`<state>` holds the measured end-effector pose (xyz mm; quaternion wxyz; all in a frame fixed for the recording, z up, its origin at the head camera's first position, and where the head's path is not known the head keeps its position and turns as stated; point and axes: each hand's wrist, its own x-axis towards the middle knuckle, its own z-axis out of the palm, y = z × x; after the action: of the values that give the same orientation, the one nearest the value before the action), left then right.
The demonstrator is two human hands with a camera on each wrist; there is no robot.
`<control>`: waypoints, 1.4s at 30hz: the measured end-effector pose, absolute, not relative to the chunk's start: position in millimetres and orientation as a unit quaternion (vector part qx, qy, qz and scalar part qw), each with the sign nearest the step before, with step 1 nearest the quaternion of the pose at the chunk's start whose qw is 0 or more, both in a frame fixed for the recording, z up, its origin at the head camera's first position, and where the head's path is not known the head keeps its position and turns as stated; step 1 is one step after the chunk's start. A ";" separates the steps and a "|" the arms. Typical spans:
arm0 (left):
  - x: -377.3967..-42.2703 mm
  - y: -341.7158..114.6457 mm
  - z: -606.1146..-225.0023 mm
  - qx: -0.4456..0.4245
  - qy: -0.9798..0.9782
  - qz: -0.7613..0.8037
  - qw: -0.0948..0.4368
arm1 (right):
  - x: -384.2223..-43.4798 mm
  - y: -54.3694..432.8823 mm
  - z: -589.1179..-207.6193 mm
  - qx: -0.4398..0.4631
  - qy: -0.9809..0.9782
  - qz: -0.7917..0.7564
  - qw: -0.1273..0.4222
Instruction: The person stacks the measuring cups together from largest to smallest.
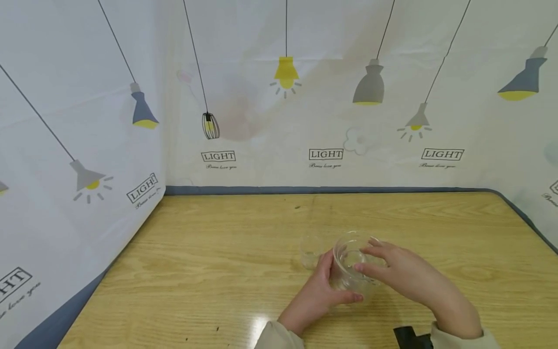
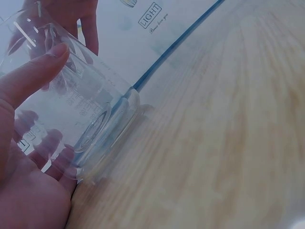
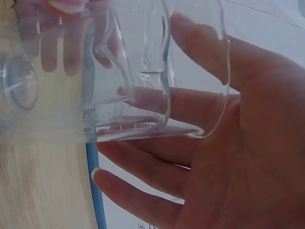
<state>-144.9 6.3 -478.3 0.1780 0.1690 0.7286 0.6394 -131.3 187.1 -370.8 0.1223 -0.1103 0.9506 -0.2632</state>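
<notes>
My left hand [image 1: 317, 291] grips a large clear beaker [image 1: 342, 280] round its side, thumb toward me and fingers on the far side. The beaker is tilted, and faint printed marks show on its wall. Inside its mouth sits a smaller clear beaker [image 3: 143, 71], above the large one's base. My right hand [image 1: 407, 271] comes over the rim from the right. Its thumb and index finger reach to the small beaker's edge and pinch it, while the other fingers [image 3: 138, 195] spread along the large beaker's outside. Another clear vessel [image 1: 311, 259] stands just left of and beyond my left hand.
The wood-grain tabletop [image 1: 209, 252] ends at a blue-edged printed curtain [image 1: 261, 165] at the back and both sides. A black object [image 1: 411, 338] sits by my right sleeve. Small dark specks dot the table on the left.
</notes>
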 end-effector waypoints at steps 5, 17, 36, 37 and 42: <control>-145.8 6.2 -478.5 0.176 0.725 0.640 0.181 | -130.7 187.5 -370.6 -0.125 0.953 -0.253 0.111; -145.8 5.4 -477.6 0.170 0.729 0.637 0.184 | -131.0 187.9 -368.9 -0.135 0.955 -0.247 0.094; -145.0 5.9 -478.5 0.175 0.731 0.634 0.181 | -130.1 189.1 -370.4 -0.121 0.958 -0.237 0.103; -145.0 6.1 -478.4 0.175 0.732 0.634 0.181 | -129.8 189.2 -370.1 -0.122 0.958 -0.237 0.103; -144.9 6.0 -477.7 0.171 0.735 0.631 0.179 | -128.8 188.9 -368.3 -0.123 0.956 -0.240 0.113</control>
<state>-144.9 6.0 -477.7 0.1794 0.1707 0.7351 0.6311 -128.8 188.9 -368.3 0.1131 -0.1228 0.9562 -0.2404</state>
